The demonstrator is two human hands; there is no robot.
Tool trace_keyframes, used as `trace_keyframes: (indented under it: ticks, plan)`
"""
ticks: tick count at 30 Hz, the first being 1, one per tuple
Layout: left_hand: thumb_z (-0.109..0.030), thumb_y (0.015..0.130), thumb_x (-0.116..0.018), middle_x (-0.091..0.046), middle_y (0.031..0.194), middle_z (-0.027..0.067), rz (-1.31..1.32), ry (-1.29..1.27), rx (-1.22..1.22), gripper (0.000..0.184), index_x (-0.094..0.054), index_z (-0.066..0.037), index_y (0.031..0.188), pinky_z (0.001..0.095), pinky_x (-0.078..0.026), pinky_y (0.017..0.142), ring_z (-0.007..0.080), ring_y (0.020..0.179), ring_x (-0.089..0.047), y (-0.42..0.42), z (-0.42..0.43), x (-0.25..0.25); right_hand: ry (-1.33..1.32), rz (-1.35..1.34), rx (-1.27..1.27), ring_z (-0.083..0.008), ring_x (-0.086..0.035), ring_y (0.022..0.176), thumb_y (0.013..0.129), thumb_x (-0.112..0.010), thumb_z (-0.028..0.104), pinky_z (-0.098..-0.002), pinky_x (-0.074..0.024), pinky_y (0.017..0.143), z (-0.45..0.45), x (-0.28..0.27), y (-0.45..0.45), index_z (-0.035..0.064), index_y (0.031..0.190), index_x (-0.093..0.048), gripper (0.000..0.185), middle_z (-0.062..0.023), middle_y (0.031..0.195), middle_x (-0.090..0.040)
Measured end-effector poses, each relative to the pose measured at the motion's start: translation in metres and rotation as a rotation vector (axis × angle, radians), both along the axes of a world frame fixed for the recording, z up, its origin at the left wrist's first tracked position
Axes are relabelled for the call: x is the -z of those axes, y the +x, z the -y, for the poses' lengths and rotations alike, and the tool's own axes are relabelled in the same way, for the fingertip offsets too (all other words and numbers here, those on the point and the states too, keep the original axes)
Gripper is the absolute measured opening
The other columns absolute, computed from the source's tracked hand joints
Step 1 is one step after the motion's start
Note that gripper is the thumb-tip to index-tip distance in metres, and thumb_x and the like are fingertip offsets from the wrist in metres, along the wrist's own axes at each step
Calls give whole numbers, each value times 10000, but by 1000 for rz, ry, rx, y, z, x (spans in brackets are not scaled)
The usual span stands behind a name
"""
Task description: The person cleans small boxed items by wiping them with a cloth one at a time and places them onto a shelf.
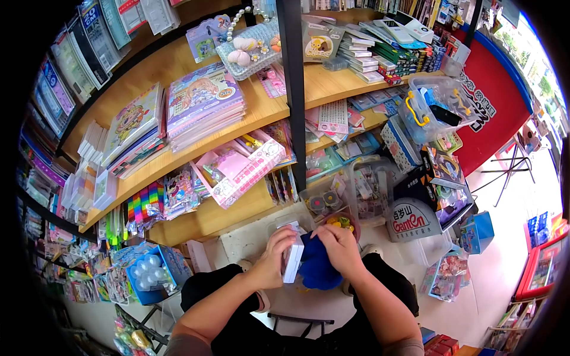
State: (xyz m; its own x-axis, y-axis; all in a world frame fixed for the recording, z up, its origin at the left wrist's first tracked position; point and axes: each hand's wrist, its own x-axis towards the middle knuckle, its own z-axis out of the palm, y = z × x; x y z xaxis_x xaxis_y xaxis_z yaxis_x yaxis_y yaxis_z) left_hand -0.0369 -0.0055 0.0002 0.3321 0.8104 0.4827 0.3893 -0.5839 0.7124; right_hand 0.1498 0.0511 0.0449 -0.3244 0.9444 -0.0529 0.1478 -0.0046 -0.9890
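My left hand [273, 261] is wrapped round a thin white box [292, 262], held on edge between my knees. Close beside it, my right hand [343, 252] pinches the top of a blue cloth [319, 268], which hangs down below the fingers. Cloth and box are side by side; whether they touch I cannot tell. Just beyond my right hand sits a round tub with yellow items [340, 222], partly covered by the hand.
Wooden shelves [261, 113] with stacked books [205, 101] and a pink box [249, 166] rise in front. Clear plastic bins [371, 184] and a GamEn carton [414, 221] stand on the right. A blue box of clear balls [155, 273] is at the left.
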Motion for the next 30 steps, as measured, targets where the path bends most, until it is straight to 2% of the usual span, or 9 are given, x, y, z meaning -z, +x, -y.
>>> trace_keyframes:
  ticks: [2, 5, 6, 9, 13, 17, 21, 22, 30]
  plan:
    - [-47, 565, -806, -321, 1296, 194, 73, -37, 10, 916, -264, -86, 1302, 451, -334, 1011, 384, 1241, -347, 1, 1, 2, -159, -64, 61, -112, -463, 682, 919, -474, 175, -254, -398, 653, -5, 3, 2, -12, 837, -596, 239, -20, 702, -524]
    - [-93, 562, -838, -312, 1312, 199, 140, -93, 12, 966, -244, -88, 1323, 444, -338, 1007, 375, 1240, -352, 0, 1, 9, -76, -175, 185, -107, -460, 783, 911, -459, 168, -249, -378, 736, -10, -6, 5, 7, 876, -589, 210, -24, 788, -525]
    - [-109, 558, -849, -309, 1317, 200, 156, -111, 10, 984, -237, -88, 1329, 442, -340, 1006, 373, 1240, -353, -2, 2, 10, -262, -271, 162, -99, -436, 872, 901, -452, 159, -229, -339, 826, -11, -6, 10, 33, 956, -559, 174, -16, 897, -504]
    - [-102, 550, -848, -296, 1326, 200, 167, -161, -15, 1007, -221, -89, 1338, 436, -346, 1003, 372, 1245, -347, -4, 2, 6, -209, -336, 104, -95, -425, 878, 889, -456, 139, -209, -319, 850, -9, -7, 9, 51, 1019, -521, 171, 0, 939, -477]
    - [-88, 537, -843, -279, 1338, 199, 242, -277, -14, 1022, -212, -90, 1342, 437, -346, 1011, 366, 1256, -337, -4, 3, 6, -108, -314, -53, -107, -472, 922, 852, -550, 54, -236, -381, 842, 0, -6, 3, 42, 1069, -491, 225, -14, 1003, -504]
    - [-75, 534, -831, -273, 1340, 198, 238, -300, -16, 1021, -209, -86, 1343, 437, -337, 1025, 360, 1270, -319, -5, 2, 1, 110, -86, -144, -126, -505, 986, 842, -609, 69, -272, -398, 879, 5, -12, 1, 34, 1133, -494, 315, -41, 1045, -547]
    - [-84, 538, -827, -277, 1329, 198, 214, -265, -22, 1021, -204, -71, 1346, 428, -327, 1034, 366, 1268, -313, -4, 0, 6, 435, 87, -200, -219, -581, 896, 784, -658, 64, -305, -448, 803, 9, -14, -10, 24, 1102, -538, 343, -115, 974, -579]
    - [-105, 543, -826, -282, 1317, 200, 196, -284, -38, 1015, -210, -61, 1348, 418, -326, 1032, 373, 1253, -323, -4, 0, 2, 473, 104, -119, -273, -596, 817, 751, -670, 53, -319, -473, 733, 12, -14, -17, 25, 1024, -582, 288, -141, 916, -583]
    - [-113, 549, -810, -302, 1297, 199, 173, -375, -120, 990, -235, -62, 1353, 405, -328, 1020, 369, 1234, -339, -3, 3, 3, 713, 293, -205, -285, -597, 714, 718, -682, 77, -345, -490, 622, 20, -10, -24, 62, 868, -630, 159, -96, 832, -589]
